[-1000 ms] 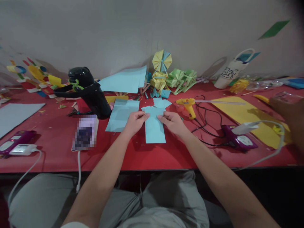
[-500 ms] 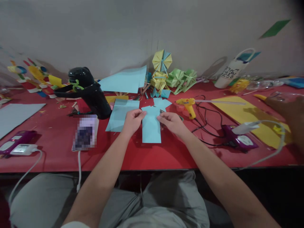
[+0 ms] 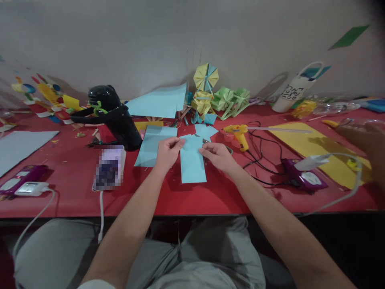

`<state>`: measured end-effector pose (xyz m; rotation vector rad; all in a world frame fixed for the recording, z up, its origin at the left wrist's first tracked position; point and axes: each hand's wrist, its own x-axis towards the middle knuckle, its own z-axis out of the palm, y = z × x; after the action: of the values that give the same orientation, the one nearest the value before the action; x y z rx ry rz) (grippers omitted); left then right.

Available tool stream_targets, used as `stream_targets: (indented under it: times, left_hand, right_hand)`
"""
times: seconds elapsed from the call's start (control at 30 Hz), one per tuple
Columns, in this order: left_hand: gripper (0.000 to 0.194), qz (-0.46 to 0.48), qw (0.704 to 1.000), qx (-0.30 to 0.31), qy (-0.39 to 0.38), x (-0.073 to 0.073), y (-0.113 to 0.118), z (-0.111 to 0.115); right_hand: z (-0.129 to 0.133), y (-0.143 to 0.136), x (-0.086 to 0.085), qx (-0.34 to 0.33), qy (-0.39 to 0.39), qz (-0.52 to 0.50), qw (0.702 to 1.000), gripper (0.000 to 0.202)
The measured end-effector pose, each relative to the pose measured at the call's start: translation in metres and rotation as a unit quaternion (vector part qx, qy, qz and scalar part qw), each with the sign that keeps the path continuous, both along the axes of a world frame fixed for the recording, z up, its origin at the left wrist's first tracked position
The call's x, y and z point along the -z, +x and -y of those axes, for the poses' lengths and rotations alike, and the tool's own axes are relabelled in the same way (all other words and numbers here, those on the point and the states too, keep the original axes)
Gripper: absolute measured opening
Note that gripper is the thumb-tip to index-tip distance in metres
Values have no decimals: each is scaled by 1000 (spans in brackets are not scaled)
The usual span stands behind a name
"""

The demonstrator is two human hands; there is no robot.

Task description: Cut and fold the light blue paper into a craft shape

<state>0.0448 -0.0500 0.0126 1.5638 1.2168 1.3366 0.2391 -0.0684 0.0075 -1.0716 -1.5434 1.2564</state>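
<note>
A light blue paper strip (image 3: pixel 193 162) hangs upright between my hands, over the red table. The fingers of my left hand (image 3: pixel 169 150) are pinched on its upper left edge. My right hand (image 3: pixel 215 154) is closed in a pinch at its upper right edge. Under my left wrist and to the left lies a larger blue sheet (image 3: pixel 150 148). Just behind the strip are a smaller blue paper piece (image 3: pixel 207 131) and a metal tool, mostly hidden.
A yellow glue gun (image 3: pixel 239 134) with a black cord lies right of my hands. A black bottle (image 3: pixel 120 124) and a phone (image 3: pixel 108 168) are on the left. Folded paper figures (image 3: pixel 206 88) stand behind. Another person's arm (image 3: pixel 368 144) rests at the far right.
The lower end of the blue strip has swung slightly to the right and down. Both my hands have stayed nearly in place, still pinching.
</note>
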Motion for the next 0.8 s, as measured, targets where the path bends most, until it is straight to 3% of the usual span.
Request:
stream_targets:
  times: [0.23,0.53,0.8]
  left_hand:
    - [29,64,982,142,-110,2,6,1]
    - [27,58,983,147,-94,1,6,4]
    - [22,74,971,111,-197,4,9,2]
  right_hand:
    - [-6,2,5,50,15,-33,998,36]
    - [-7,2,7,39,49,-39,997,36]
    - [-6,1,1,105,64,-68,990,30]
